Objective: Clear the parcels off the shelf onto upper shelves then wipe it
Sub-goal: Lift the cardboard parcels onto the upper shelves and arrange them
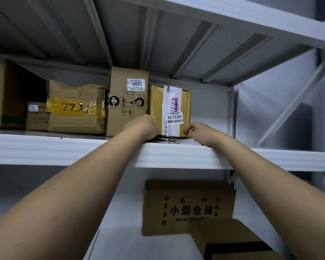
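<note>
White metal shelving fills the view, and on its upper shelf (45, 151) a small tan parcel (158, 106) sits near the front edge, bound with white and purple tape and bearing a label reading 55-3-5305. Its bottom front edge looks slightly raised off the shelf, though the shadow there makes this hard to judge. The left hand (144, 127) grips the parcel's lower left corner, fingers curled under and out of sight behind the knuckles. The right hand (199, 131) holds the lower right corner, thumb and fingertips pinched against the box's front edge. Both forearms reach up over the shelf lip.

Just beside the parcel on its left stands a taller upright carton (128, 102) marked 4001, touching or nearly touching it. Further left lies a crumpled box (76, 107) wrapped in yellow tape with 7936 handwritten on it, then a small box (37, 116) and a large carton (6, 94) at the frame's edge. To the parcel's right the shelf shows bare metal.

Below, on the lower shelf, a flat cardboard carton (188, 205) printed with Chinese characters leans against the back wall, with another brown box (227, 235) in front of it.
</note>
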